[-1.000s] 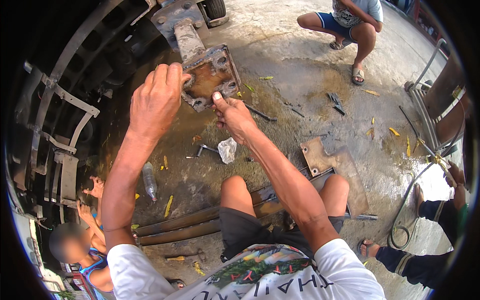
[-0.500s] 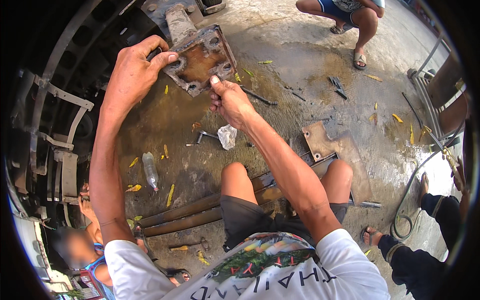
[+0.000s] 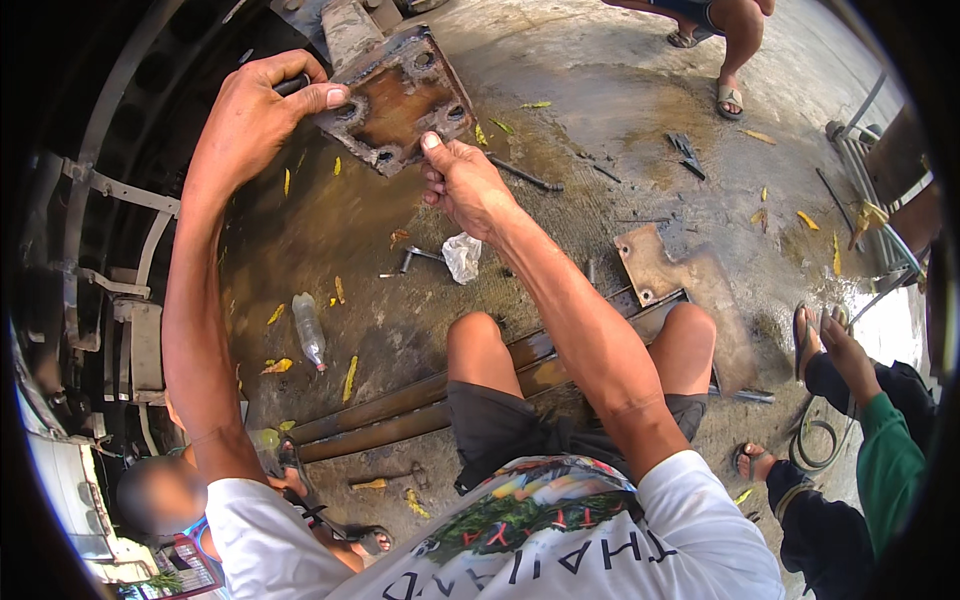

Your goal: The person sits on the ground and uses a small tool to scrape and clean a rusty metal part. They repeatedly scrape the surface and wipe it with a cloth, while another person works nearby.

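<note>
A rusty, squarish steel plate (image 3: 405,105) with rough-edged bolt holes near its corners is raised before me, tilted. My left hand (image 3: 250,115) grips its left corner, the thumb lying on the face beside a hole. A short black cylindrical piece (image 3: 292,85) pokes out between that thumb and forefinger; the rest of it is hidden. At the lower edge, my right hand (image 3: 470,188) pinches the plate, thumb on the near face and fingers curled. Behind the plate, a thick metal arm (image 3: 350,35) of the vehicle underside shows; whether they touch I cannot tell.
Long steel channels (image 3: 380,432) and a cut plate (image 3: 680,290) lie by my knees. A plastic bottle (image 3: 309,330), crumpled clear plastic (image 3: 461,258), a socket wrench (image 3: 425,254) and a hammer (image 3: 385,477) are on the wet concrete. Vehicle framework (image 3: 120,190) borders the left. Other people are nearby.
Both hands and the plate sit slightly higher and further left in the picture, with the grip unchanged. At the right, another person's green-sleeved arm and hand have come into view.
</note>
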A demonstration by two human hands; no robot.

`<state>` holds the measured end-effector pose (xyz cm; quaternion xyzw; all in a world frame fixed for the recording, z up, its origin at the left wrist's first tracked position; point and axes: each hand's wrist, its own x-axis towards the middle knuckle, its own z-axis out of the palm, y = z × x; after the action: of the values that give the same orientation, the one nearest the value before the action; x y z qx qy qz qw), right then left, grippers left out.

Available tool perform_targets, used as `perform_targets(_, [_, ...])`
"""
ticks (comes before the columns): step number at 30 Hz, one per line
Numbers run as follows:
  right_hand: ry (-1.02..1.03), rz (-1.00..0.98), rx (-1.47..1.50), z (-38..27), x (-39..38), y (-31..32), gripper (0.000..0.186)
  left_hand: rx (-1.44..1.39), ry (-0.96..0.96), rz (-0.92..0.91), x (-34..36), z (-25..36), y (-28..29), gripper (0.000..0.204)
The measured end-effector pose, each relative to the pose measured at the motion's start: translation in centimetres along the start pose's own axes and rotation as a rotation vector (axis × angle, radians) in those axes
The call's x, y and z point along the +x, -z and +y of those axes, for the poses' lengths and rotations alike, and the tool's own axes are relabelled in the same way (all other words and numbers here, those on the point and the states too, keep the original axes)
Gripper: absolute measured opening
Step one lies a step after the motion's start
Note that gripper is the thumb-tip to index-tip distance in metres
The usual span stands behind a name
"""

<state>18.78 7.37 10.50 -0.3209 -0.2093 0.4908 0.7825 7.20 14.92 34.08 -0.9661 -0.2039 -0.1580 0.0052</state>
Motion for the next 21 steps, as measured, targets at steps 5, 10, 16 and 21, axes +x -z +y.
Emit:
perform_targets(5, [0.012, 0.011, -0.023, -0.2, -0.2, -0.1, 0.035, 0.024, -0.086, -0.024, 0.8, -1.1, -0.1, 0.034])
perform_targets(10, [0.008, -0.001, -0.004, 0.0, 0.0, 0.0, 0.035, 0.032, -0.124, -0.035, 0.8, -1.4, 0.0, 0.033])
perform_targets(16, [-0.014, -0.018, -0.030, 0.3, 0.2, 0.0, 0.036, 0.065, -0.091, -0.118, 1.0, -0.9, 0.5, 0.033])
perform_targets(21, [-0.011, -0.006, -0.010, 0.2, 0.0, -0.1, 0.034, 0.072, -0.030, -0.128, 0.8, -0.3, 0.5, 0.031])
